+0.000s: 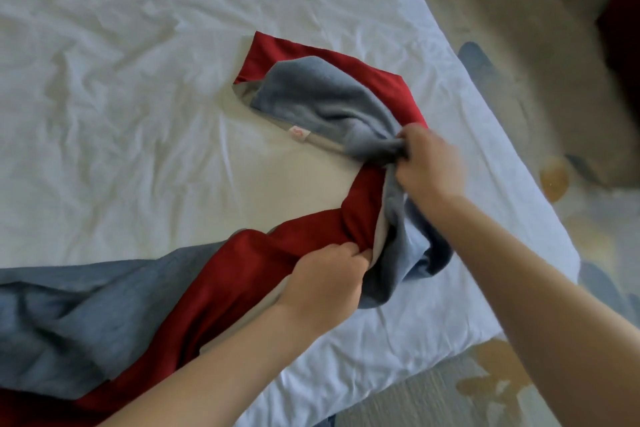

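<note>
A garment of red, grey-blue and cream panels (242, 274) lies crumpled across the white bed sheet (138, 80), running from the lower left up to a sleeve-like end near the middle. A small white label (298, 134) shows on its cream part. My left hand (325, 282) grips a bunched fold of the red fabric at the garment's middle. My right hand (427, 163) grips a gathered bunch of the grey-blue fabric farther up. Both hands sit close together over the right part of the bed.
The bed's right edge (512, 156) runs diagonally, with its corner at the lower right. Beyond it lies a patterned carpet (554, 180) in beige, blue and ochre. A dark red object (623, 31) stands at the far right edge.
</note>
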`<state>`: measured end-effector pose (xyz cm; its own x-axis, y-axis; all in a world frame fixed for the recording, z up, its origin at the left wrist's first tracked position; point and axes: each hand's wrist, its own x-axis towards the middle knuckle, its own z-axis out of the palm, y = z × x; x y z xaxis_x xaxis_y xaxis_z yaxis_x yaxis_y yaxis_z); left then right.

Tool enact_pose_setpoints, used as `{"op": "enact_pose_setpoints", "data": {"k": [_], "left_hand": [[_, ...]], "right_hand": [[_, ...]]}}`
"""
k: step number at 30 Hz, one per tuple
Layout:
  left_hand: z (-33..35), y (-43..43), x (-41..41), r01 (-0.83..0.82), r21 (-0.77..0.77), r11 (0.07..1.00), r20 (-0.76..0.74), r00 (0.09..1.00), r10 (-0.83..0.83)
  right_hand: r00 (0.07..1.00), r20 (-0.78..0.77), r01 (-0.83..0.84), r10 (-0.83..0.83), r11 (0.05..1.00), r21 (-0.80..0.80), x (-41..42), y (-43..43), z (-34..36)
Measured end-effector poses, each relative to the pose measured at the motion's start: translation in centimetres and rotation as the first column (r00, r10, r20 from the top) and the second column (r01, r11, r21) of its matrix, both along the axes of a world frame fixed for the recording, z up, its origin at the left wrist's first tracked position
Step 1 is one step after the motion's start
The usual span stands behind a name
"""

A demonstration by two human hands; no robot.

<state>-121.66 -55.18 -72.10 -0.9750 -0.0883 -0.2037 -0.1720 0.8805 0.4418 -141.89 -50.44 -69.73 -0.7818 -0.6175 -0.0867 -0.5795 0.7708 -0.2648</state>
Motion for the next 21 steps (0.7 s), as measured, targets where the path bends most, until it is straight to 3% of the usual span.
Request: {"op": "enact_pose_setpoints", "data": {"k": [3, 5, 8, 12, 14, 17, 19, 21], "left_hand": [[0.7, -0.1, 0.5, -0.024, 0.068, 0.997, -0.097, 0.995, 0.030], [0.9, 0.2, 0.8, -0.050, 0.119, 0.992, -0.134, 0.989, 0.066], [0.6, 0.7, 1.2, 0.067, 0.029, 0.997, -0.065, 0.996, -0.065], [1.1, 0.9, 0.8, 0.166, -0.036, 0.985, 0.000, 0.986, -0.166], [1.3, 0.1, -0.4, 0.057, 0.026, 0.998, 0.005, 0.998, -0.057], [1.5, -2.1, -3.3, -0.219, 0.077, 0.973, -0.115, 0.967, 0.227], [0.8, -3.6, -5.4, -0.447, 0.173, 0.878, -0.111, 0.876, 0.469], [0.0, -4.1, -7.1, -0.597, 0.185, 0.780, 0.047, 0.799, 0.600]], "right_hand": [[0.954, -0.042, 0.277, -0.298, 0.924, -0.265, -2.2, 4.4, 1.0], [0.901, -0.076, 0.393, -0.428, 0.877, -0.276, -2.8, 7.5, 0.9], [0.910, -0.103, 0.394, -0.402, 0.914, -0.092, -2.4, 11.0, -0.1], [0.932, 0.078, 0.334, -0.355, 0.921, 0.201, -2.6, 11.4, -0.5], [0.923, 0.068, 0.358, -0.378, 0.911, 0.205, -3.0, 9.8, 0.6], [0.977, -0.047, 0.210, -0.207, 0.976, 0.060, -3.4, 6.5, 2.5], [0.998, -0.028, 0.062, -0.065, 0.994, -0.085, -3.4, 3.8, 3.1], [0.998, -0.025, -0.068, 0.066, 0.990, -0.122, -3.8, 0.7, 3.0]]}}
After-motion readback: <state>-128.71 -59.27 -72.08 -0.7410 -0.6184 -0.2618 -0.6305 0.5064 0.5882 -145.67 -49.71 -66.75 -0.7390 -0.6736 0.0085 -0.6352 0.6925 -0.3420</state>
